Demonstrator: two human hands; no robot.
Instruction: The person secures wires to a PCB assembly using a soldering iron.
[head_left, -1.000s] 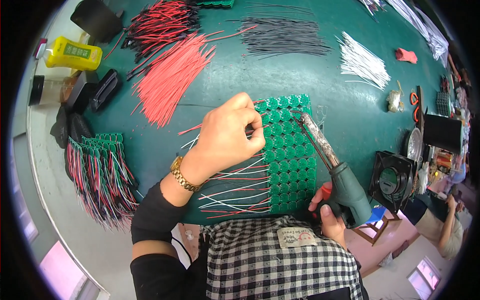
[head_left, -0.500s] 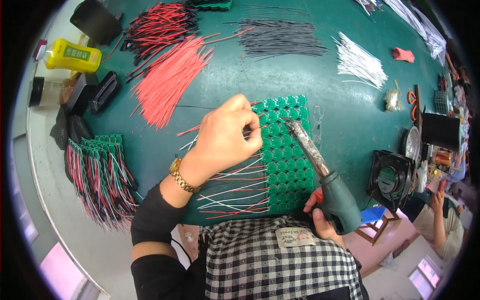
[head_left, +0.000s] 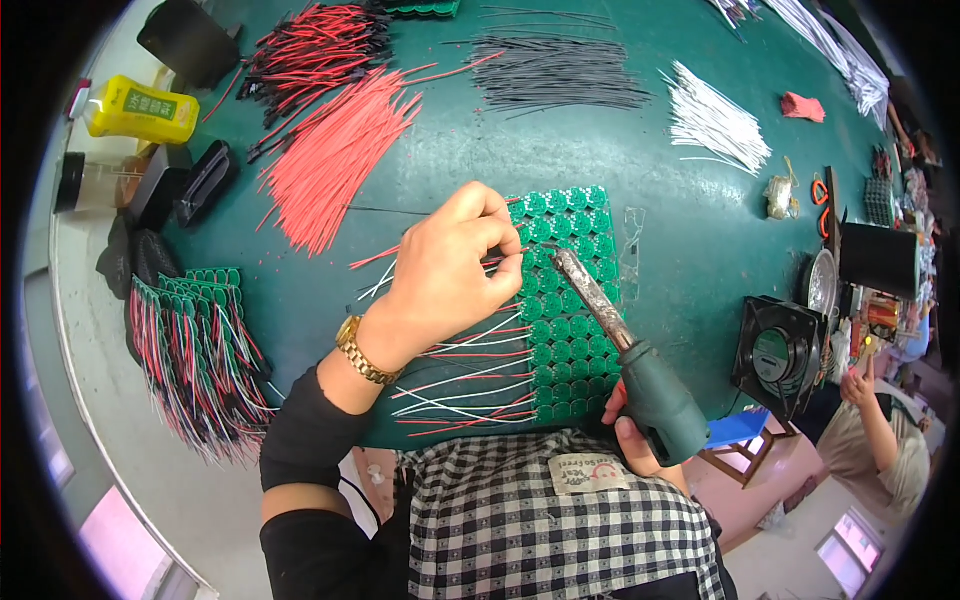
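While left hand point(head_left: 445, 275) pinched thin wire against green circuit-board panel point(head_left: 570, 300) just beyond fingertips, right hand point(head_left: 635, 440) wrapped soldering iron point(head_left: 620, 350), tip just beside pinch. Step judged: soldering wire lead. Next call: steady tip on pad.

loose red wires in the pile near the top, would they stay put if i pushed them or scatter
The pile of thin loose red insulated wires would probably scatter: the strands lie fanned out and unbundled. They look light and somewhat floppy, some curving at the tips. On the smooth green table mat they'd likely slide easily.

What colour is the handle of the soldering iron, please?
Dark green, clearest in the head view: the soldering iron in the right hand.
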